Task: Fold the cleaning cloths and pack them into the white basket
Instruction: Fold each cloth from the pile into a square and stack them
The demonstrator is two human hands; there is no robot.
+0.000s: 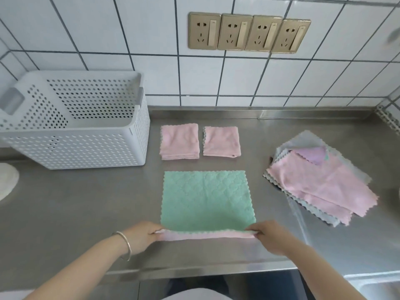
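A green cloth (206,198) with a pink underside lies flat on the steel counter in front of me. Its near edge is turned up, showing a pink strip. My left hand (141,236) pinches the near left corner and my right hand (271,236) pinches the near right corner. Two folded pink cloths (179,141) (222,142) lie side by side behind it. A loose pile of unfolded cloths (320,180), pink on top, lies to the right. The white perforated basket (73,146) stands at the back left; nothing shows inside it.
The steel counter (86,202) meets a tiled wall with a row of gold sockets (249,33). A white round object (6,180) lies at the left edge. A sink corner (376,286) shows at the bottom right.
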